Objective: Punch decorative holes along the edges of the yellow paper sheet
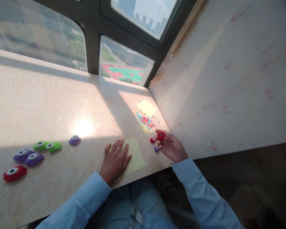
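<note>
My left hand (116, 159), a ring on one finger, lies with its fingers spread on a pale yellow sheet of paper (135, 154). Small punched shapes run along the paper's top, right and bottom edges; the hand covers much of its left side. Held up in the fingers of my right hand (173, 148) is a small red craft paper punch (160, 136). Just beside that hand, another small red punch (153, 140) and a small purple punch (156, 149) rest on the sill.
Red, blue and yellow paper bits (146, 122) are scattered near the wall, below a second yellow sheet (147, 107). Larger punches stand at left: green (53, 146), purple (34, 158), red (15, 173) and a lone purple one (74, 140). A papered wall (216, 95) bounds the right.
</note>
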`<state>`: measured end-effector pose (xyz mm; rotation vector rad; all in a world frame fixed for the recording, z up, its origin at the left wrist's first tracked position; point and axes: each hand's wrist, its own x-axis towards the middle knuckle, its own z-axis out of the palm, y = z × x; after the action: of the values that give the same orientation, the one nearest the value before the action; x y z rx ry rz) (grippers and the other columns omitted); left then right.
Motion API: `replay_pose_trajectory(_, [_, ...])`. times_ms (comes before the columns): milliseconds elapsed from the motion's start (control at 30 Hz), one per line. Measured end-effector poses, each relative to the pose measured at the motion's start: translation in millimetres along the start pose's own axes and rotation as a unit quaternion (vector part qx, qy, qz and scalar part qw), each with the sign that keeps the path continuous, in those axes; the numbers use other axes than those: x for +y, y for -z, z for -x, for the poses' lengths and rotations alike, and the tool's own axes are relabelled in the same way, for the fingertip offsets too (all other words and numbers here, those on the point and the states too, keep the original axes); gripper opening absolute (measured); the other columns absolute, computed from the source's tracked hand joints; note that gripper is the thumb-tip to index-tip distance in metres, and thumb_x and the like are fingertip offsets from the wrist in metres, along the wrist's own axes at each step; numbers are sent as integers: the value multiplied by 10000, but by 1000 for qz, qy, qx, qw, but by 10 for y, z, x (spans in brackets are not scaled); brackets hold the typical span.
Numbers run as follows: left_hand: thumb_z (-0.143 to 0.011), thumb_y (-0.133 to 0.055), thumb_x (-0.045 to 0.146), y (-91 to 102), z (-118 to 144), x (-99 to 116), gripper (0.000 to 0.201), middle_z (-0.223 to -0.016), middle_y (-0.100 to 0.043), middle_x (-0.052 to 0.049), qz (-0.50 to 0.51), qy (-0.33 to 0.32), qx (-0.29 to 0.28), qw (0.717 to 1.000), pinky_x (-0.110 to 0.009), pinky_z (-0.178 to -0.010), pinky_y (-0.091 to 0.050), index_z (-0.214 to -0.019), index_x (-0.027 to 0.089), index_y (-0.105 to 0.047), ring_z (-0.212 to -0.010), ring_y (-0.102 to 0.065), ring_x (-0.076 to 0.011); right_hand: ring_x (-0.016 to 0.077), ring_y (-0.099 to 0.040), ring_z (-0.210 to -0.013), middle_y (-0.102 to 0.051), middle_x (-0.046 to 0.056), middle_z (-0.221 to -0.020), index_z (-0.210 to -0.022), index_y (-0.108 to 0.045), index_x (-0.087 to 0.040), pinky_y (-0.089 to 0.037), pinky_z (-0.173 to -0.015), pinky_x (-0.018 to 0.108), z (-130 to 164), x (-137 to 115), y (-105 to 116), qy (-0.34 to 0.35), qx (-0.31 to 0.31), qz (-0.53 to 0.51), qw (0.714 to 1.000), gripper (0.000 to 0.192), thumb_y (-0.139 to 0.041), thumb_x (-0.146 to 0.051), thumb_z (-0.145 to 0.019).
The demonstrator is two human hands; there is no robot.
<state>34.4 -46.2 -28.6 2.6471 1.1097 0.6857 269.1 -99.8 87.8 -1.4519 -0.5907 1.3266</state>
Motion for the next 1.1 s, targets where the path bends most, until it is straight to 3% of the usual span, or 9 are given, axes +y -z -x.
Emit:
replay_pose_trajectory(167, [-946, -480, 327, -48, 16, -19, 359, -1342, -586, -203, -23, -19, 11, 1000, -552, -1021, -343, -1230, 169, -633, -1286, -491, -359, 128, -516, -642, -646, 50, -916, -1072, -633, -224, -385, -518, 241, 211, 90, -11, 5, -35, -44, 998, 372, -651, -452, -779])
replay_pose_trajectory(533, [-950, -464, 410, -69, 51, -65, 429, -1373, -564, -201, -30, -41, 4, 999, -534, -1035, -324, -1276, 171, -609, -1311, -461, -357, 101, -560, -635, -647, 25, -880, -1040, -649, -221, -379, -495, 204, 397, 311, 90, 13, -25, -86, 996, 366, -773, -329, -713])
replay_pose_trajectory(767, [-826, -486, 728, -100, 92, -137, 784, -1412, -524, -221, -18, -69, -9, 997, -565, -1066, -283, -1368, 164, -553, -1331, -420, -402, 106, -596, -588, -673, 14, -782, -976, -633, -204, -379, -460, 195, 498, 654, 369, -13, 48, -74, 996, 357, -802, -356, -700])
replay_pose_trajectory(1100, [-871, -414, 716, -92, 135, -121, 817, -1444, -486, -254, -96, -105, -10, 990, -547, -1089, -243, -1372, 81, -527, -1355, -405, -397, 131, -620, -596, -737, 67, -854, -882, -656, -193, -410, -447, 226, 517, 936, 678, 5, 138, -81, 987, 360, -850, -392, -653])
